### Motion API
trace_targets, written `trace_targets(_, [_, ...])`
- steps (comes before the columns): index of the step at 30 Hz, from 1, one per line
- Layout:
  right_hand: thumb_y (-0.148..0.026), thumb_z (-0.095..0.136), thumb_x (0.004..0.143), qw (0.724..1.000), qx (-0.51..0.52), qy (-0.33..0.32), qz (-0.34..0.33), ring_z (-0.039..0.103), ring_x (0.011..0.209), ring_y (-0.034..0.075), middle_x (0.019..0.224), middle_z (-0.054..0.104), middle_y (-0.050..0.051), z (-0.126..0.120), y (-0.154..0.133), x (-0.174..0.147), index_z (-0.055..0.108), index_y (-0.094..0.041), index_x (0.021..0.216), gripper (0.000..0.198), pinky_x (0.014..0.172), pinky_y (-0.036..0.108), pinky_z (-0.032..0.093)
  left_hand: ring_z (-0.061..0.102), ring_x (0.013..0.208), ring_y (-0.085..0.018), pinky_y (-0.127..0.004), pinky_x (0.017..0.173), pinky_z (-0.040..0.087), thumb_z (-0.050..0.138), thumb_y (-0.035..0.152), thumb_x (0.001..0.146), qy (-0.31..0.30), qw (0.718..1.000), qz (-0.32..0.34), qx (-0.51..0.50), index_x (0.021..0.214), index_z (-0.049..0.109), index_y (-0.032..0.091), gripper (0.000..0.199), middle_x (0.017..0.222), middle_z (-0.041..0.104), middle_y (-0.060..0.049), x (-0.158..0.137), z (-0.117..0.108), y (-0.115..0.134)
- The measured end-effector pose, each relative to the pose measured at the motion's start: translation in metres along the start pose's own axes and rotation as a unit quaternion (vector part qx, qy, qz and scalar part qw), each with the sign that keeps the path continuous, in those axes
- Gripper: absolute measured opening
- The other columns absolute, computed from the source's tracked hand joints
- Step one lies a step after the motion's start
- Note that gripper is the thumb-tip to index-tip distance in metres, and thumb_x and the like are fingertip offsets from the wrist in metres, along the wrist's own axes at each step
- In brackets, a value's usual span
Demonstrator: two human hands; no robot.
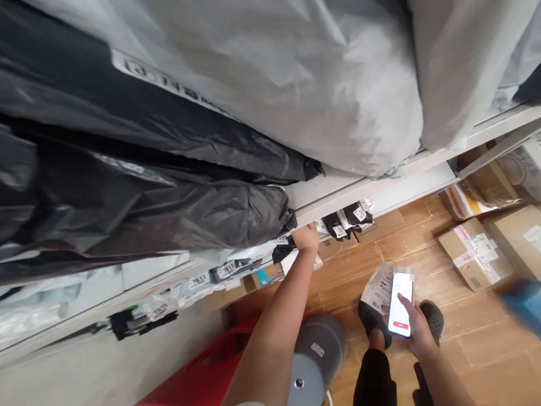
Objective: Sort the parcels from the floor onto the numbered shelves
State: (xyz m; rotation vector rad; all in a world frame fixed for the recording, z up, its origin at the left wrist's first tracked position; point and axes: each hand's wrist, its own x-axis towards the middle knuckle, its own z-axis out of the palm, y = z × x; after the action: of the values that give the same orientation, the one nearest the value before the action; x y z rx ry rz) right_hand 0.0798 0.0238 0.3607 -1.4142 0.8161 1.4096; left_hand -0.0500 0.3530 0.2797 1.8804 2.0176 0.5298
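Note:
My left hand [305,236] reaches to the lower shelf, just under the shelf edge [329,208], among labelled parcels. Its fingers look curled, but what they hold, if anything, is hidden. Close by are a dark parcel [283,252] on one side and black parcels with white number labels [339,229] on the other. My right hand [418,326] grips a smartphone [400,306], thumb over its lit screen, which shows a red button. A clear plastic-wrapped parcel [377,287] with printing shows behind the phone; whether the same hand holds it, I cannot tell.
Large grey [282,71] and black bags [193,215] bulge from the upper shelf. Below stand a red container [203,374] and a grey cylindrical bin [315,365]. Cardboard boxes [477,254] and a blue parcel [539,305] sit on the wooden floor [478,366] at right.

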Motion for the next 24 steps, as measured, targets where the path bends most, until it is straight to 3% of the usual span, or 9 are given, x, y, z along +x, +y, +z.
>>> trace_targets(4, [-0.040, 0.087, 0.068, 0.999, 0.030, -0.007, -0.015, 0.078, 0.071, 0.030, 0.077, 0.080, 0.010, -0.024, 0.002, -0.021, 0.060, -0.009, 0.129, 0.074, 0.057, 0.035, 0.061, 0.066, 0.102, -0.031, -0.044, 0.097, 0.049, 0.043, 0.006, 0.081, 0.074, 0.996, -0.036, -0.029, 0.097, 0.070, 0.015, 0.032, 0.095, 0.070, -0.014, -0.016, -0.020, 0.003])
trace_targets(8, [-0.049, 0.085, 0.069, 0.996, 0.063, -0.065, -0.020, 0.079, 0.084, 0.034, 0.088, 0.082, 0.015, -0.045, -0.007, -0.054, 0.060, -0.010, 0.129, 0.075, 0.071, 0.042, 0.064, 0.064, 0.105, -0.029, -0.045, 0.101, 0.048, 0.036, 0.004, 0.076, 0.108, 0.991, -0.036, -0.075, 0.093, 0.073, 0.016, 0.042, 0.099, 0.069, -0.014, -0.061, -0.075, 0.001])
trace_targets(14, [-0.060, 0.071, 0.081, 0.960, 0.089, -0.267, 0.000, 0.078, 0.086, 0.029, 0.104, 0.080, 0.018, -0.066, -0.034, -0.117, 0.066, -0.012, 0.119, 0.061, 0.086, 0.045, 0.061, 0.069, 0.080, -0.026, -0.040, 0.077, 0.059, 0.051, 0.025, 0.076, -0.035, 0.983, 0.067, -0.168, 0.074, 0.078, 0.021, 0.027, 0.080, 0.072, -0.009, -0.186, -0.180, 0.017])
trace_targets(17, [-0.065, 0.063, 0.086, 0.946, 0.068, -0.316, -0.007, 0.077, 0.091, 0.028, 0.104, 0.080, 0.017, -0.071, -0.053, -0.157, 0.065, -0.012, 0.121, 0.063, 0.093, 0.045, 0.057, 0.072, 0.077, -0.025, -0.037, 0.073, 0.062, 0.065, 0.040, 0.080, -0.112, 0.966, 0.082, -0.216, 0.077, 0.080, 0.022, 0.023, 0.079, 0.074, -0.008, -0.238, -0.215, 0.047])
trace_targets(19, [-0.072, 0.059, 0.087, 0.944, 0.045, -0.325, -0.026, 0.076, 0.092, 0.028, 0.101, 0.079, 0.017, -0.073, -0.067, -0.189, 0.064, -0.012, 0.122, 0.070, 0.094, 0.044, 0.056, 0.074, 0.088, -0.027, -0.039, 0.082, 0.063, 0.070, 0.046, 0.082, -0.155, 0.953, 0.055, -0.253, 0.091, 0.080, 0.022, 0.027, 0.091, 0.078, -0.009, -0.260, -0.232, 0.074])
trace_targets(22, [-0.078, 0.058, 0.083, 0.942, 0.010, -0.326, -0.077, 0.076, 0.085, 0.027, 0.098, 0.079, 0.017, -0.076, -0.090, -0.240, 0.064, -0.011, 0.123, 0.079, 0.084, 0.039, 0.058, 0.070, 0.117, -0.028, -0.042, 0.104, 0.057, 0.070, 0.050, 0.086, -0.186, 0.927, 0.041, -0.323, 0.120, 0.071, 0.025, 0.043, 0.125, 0.074, -0.011, -0.272, -0.255, 0.120])
trace_targets(24, [-0.079, 0.057, 0.083, 0.941, -0.004, -0.323, -0.102, 0.076, 0.080, 0.026, 0.094, 0.080, 0.017, -0.081, -0.106, -0.272, 0.065, -0.011, 0.122, 0.079, 0.078, 0.036, 0.058, 0.066, 0.124, -0.029, -0.043, 0.108, 0.055, 0.072, 0.053, 0.084, -0.173, 0.913, 0.058, -0.364, 0.130, 0.063, 0.026, 0.054, 0.134, 0.068, -0.012, -0.272, -0.272, 0.150])
